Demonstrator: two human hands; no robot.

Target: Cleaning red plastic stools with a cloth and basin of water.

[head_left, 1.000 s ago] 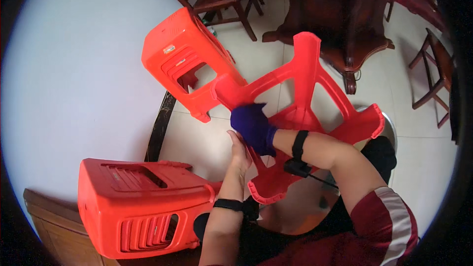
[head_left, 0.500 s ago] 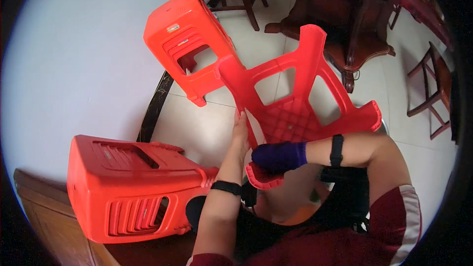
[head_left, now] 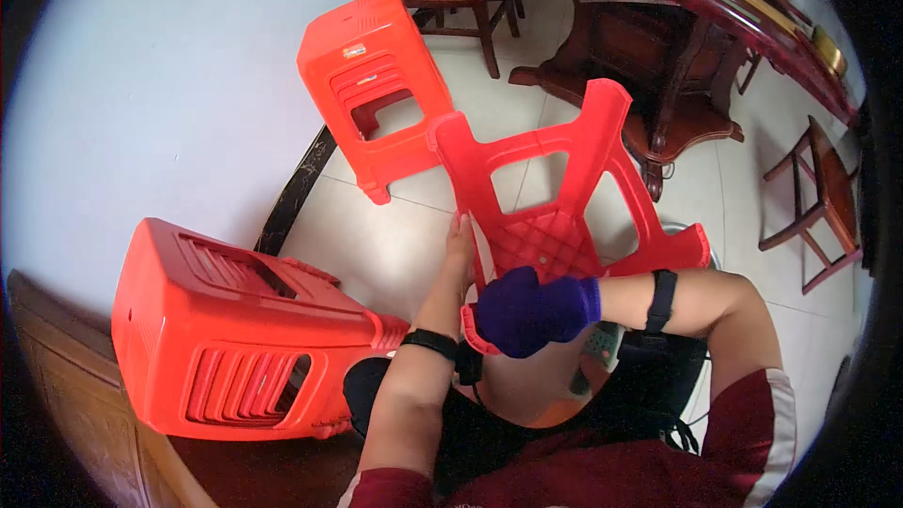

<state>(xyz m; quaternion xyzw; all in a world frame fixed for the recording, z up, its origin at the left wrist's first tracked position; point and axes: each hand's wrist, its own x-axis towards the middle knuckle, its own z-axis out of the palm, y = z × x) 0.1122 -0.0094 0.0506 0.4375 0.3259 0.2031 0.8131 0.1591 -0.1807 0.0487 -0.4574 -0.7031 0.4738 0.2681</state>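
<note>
A red plastic stool (head_left: 541, 243) is tipped over in front of me, its legs spread upward and its ribbed seat underside facing me. My left hand (head_left: 460, 249) is closed on the edge of its near left leg. A dark purple cloth mitt or glove covers my right hand (head_left: 538, 312), which is bent over the end of the near leg. The mitt hides the separate fingers. Black straps circle both forearms.
Another red stool (head_left: 372, 66) stands upright beyond, near the wall. To my left, a red stool (head_left: 254, 348) lies on its side on a brown wooden surface. A dark wooden table (head_left: 649, 66) and chairs (head_left: 818, 198) stand farther off. Pale tiles (head_left: 376, 226) cover the floor.
My right hand in the purple mitt has turned and curled over the leg end. The held stool has shifted slightly lower in view. My left hand keeps its hold.
</note>
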